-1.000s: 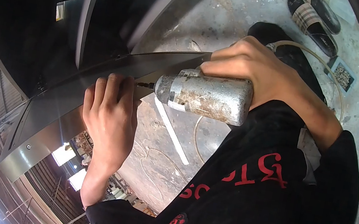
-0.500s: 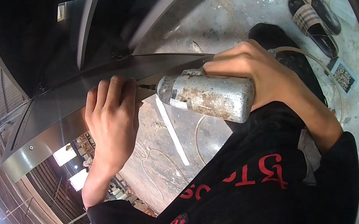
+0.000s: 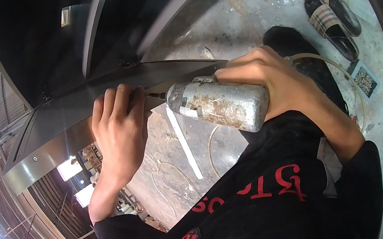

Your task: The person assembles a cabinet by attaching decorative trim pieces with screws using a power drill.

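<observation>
My right hand point(image 3: 273, 77) is wrapped round a worn silver power driver point(image 3: 222, 103), held sideways with a hose near its grip. The driver's bit point(image 3: 157, 95) points left and its tip meets the dark panel strip point(image 3: 68, 104) beside my left fingertips. My left hand point(image 3: 120, 132) is closed over the strip's edge, fingers together and bent, with the thumb hidden. Whether a screw sits at the tip is too small to tell. The strip joins a large black cabinet point(image 3: 17, 32).
Plaid sandals point(image 3: 329, 22) and a small tray of screws point(image 3: 366, 81) lie on the stained floor point(image 3: 251, 12). A pale hose point(image 3: 360, 93) curves past my knee. A white strip point(image 3: 185, 141) lies below the driver.
The driver and my right hand have shifted very slightly left and down. My left hand stays at nearly the same place on the strip.
</observation>
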A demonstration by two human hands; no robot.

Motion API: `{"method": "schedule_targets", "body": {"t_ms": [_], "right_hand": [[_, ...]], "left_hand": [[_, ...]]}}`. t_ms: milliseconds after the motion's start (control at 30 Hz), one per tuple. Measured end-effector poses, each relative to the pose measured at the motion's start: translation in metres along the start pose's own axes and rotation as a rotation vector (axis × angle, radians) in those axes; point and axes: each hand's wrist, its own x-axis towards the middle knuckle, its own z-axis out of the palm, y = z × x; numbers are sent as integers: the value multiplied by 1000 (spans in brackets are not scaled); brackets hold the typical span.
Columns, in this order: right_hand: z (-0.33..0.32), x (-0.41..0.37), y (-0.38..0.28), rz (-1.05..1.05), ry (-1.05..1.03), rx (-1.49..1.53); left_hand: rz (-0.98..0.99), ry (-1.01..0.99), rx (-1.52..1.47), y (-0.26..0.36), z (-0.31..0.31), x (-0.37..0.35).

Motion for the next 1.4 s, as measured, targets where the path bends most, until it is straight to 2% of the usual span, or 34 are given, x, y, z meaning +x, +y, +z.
{"method": "schedule_targets", "body": {"t_ms": [133, 300, 367, 567, 967, 1267, 1400], "right_hand": [[1, 0, 0, -6, 1, -7], [-6, 4, -11, 114, -94, 38], [0, -2, -1, 59, -20, 45], [2, -7, 3, 8, 26, 55], [2, -6, 2, 3, 1, 68], [8, -8, 13, -104, 105, 119], [3, -10, 6, -65, 73, 89]], "left_hand": [[17, 11, 3, -2, 2, 0], [0, -7, 10, 0, 0, 0], [0, -3, 5, 0, 0, 0], [11, 3, -1, -1, 0, 0], [7, -1, 10, 0, -1, -1], [19, -9, -11, 1, -3, 1], [1, -35, -13, 2, -5, 1]]}}
